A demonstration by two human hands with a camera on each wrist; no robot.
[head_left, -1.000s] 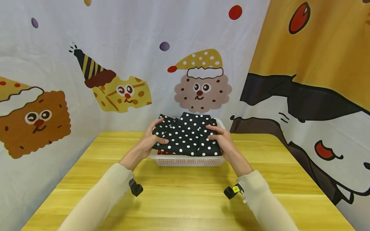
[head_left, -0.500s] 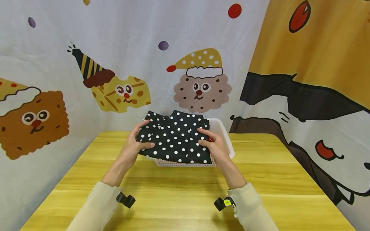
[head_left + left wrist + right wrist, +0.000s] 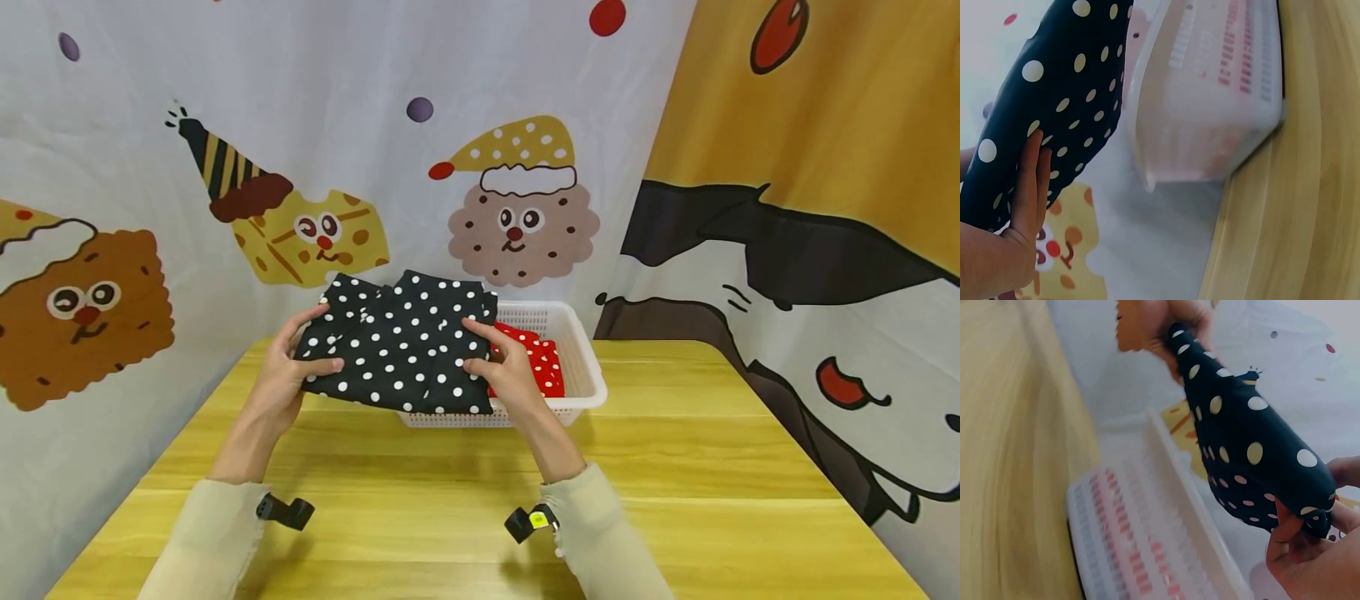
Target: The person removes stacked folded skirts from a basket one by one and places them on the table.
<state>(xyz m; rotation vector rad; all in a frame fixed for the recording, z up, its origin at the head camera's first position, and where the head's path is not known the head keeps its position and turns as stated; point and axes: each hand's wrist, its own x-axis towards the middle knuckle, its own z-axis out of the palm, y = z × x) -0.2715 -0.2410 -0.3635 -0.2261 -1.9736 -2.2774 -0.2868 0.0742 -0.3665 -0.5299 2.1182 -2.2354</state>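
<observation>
A folded black cloth with white polka dots (image 3: 397, 342), seemingly a garment, is held up between both hands in the head view. My left hand (image 3: 285, 371) grips its left edge, thumb in front. At the right edge, my right hand (image 3: 512, 375) pinches the layers between thumb and fingers. In the left wrist view, fingers (image 3: 1025, 194) lie along the underside of the black cloth (image 3: 1075, 94). The right wrist view shows the folded edge of the cloth (image 3: 1254, 450) caught in the right hand (image 3: 1310, 562). Behind it, a red polka-dot cloth (image 3: 546, 367) lies in a white basket (image 3: 592, 375).
The basket stands at the far side of a yellow wood-grain table (image 3: 420, 517), its left part hidden by the black cloth. A curtain with cartoon prints (image 3: 420, 208) hangs right behind the table. Small black cameras (image 3: 288, 511) are strapped to both wrists.
Both hands have lifted the black polka-dot cloth out of the basket and carried it left and toward the person. The red cloth in the basket has come into view.
</observation>
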